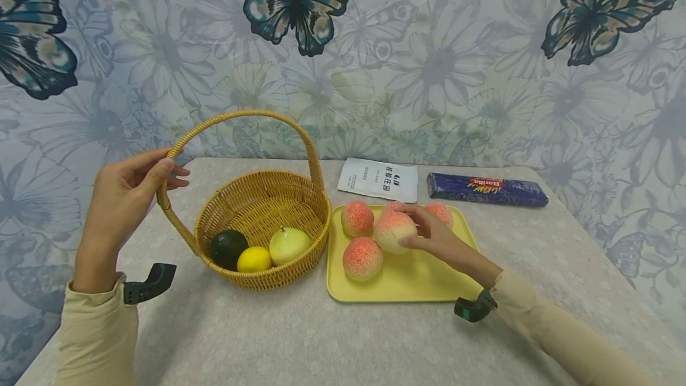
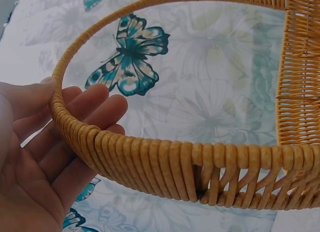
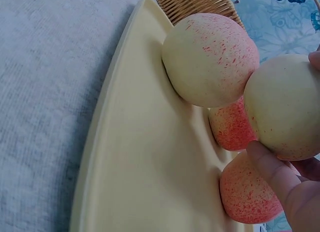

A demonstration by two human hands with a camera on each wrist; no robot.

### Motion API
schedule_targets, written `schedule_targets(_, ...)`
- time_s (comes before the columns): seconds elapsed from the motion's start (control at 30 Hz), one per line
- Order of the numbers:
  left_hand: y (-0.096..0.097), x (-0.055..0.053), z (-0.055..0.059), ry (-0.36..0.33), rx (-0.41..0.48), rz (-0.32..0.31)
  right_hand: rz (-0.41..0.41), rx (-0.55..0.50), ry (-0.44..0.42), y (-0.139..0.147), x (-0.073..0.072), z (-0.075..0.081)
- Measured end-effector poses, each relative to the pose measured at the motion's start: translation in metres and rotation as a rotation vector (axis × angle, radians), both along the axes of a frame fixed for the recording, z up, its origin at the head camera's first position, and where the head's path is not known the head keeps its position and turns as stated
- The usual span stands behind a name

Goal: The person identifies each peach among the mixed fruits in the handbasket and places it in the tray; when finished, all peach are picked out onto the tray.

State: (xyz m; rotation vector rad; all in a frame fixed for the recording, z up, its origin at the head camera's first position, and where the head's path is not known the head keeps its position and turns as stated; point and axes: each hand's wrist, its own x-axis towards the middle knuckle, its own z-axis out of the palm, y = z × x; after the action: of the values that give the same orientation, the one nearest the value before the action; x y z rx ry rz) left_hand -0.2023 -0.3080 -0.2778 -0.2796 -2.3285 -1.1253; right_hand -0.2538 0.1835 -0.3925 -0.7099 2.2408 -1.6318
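My left hand (image 1: pixel 125 192) grips the arched handle (image 2: pixel 125 159) of a yellow wicker basket (image 1: pixel 214 204), thumb on one side and fingers on the other. Inside the basket lie a dark avocado (image 1: pixel 229 249), a lemon (image 1: pixel 254 260) and a pale green pear (image 1: pixel 289 246). Over a yellow tray (image 1: pixel 418 282), my right hand (image 1: pixel 436 237) holds a pale peach (image 1: pixel 395 232) between thumb and fingers. Other pink-speckled peaches rest on the tray, among them a front one (image 1: pixel 362 259), a back-left one (image 1: pixel 357 218) and a back-right one (image 1: pixel 439 214).
Behind the tray lie a white packet (image 1: pixel 379 180) with dark print and a blue Barilla pasta package (image 1: pixel 486 189). A butterfly-patterned cloth (image 1: pixel 375 76) hangs along the back of the table (image 1: pixel 257 338). The basket stands just left of the tray.
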Motion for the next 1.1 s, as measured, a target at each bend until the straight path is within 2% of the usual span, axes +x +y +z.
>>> schedule_targets(0.43,0.000,0.000,-0.001,-0.006,-0.003,0.004,-0.011,-0.011,0.020,0.005,0.003,-0.006)
schedule_targets(0.83,0.001,0.000,-0.001,-0.008,-0.007,0.008,0.001,0.062,-0.024,0.016,0.008,-0.011)
schedule_targets(1.1,0.000,0.000,-0.001,-0.007,-0.007,0.010,0.038,0.065,-0.039,0.022,0.009,-0.019)
